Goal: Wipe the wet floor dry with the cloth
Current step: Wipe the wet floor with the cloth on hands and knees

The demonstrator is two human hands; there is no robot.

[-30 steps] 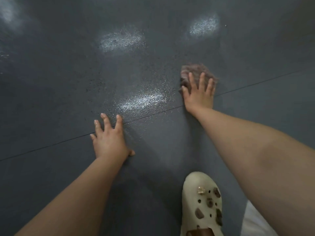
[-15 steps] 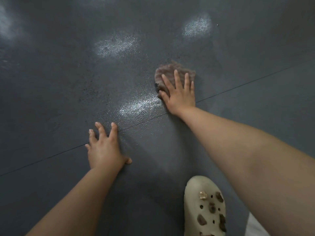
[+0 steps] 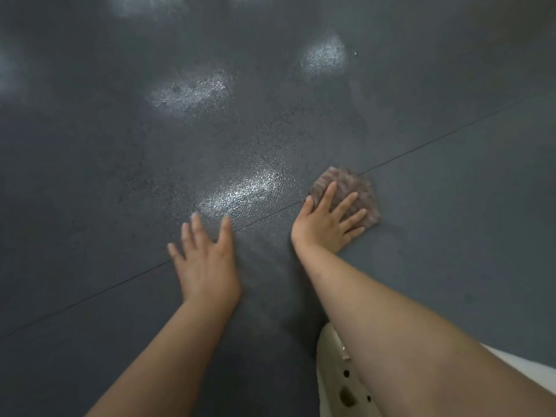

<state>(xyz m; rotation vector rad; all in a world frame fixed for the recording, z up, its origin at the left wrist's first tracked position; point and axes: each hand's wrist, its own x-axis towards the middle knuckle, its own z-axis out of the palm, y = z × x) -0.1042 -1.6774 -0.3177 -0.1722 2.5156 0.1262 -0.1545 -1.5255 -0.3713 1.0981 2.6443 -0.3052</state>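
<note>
I saw the right hand (image 3: pixel 325 224) pressing flat, fingers straight and spread, on the brownish cloth (image 3: pixel 349 194), which lay on the dark floor (image 3: pixel 120 145) across its thin seam line (image 3: pixel 421 145). Left of the cloth, the left hand (image 3: pixel 207 260) rested flat, grasping nothing.

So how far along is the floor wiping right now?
Midway, at a guess. Done: hard to tell; the floor right of the cloth looks matte. In hand: the right hand presses the cloth flat on the seam, while the left hand rests flat on the floor. Left: the glossy patches beyond the left hand and farther off may be wet.
</note>
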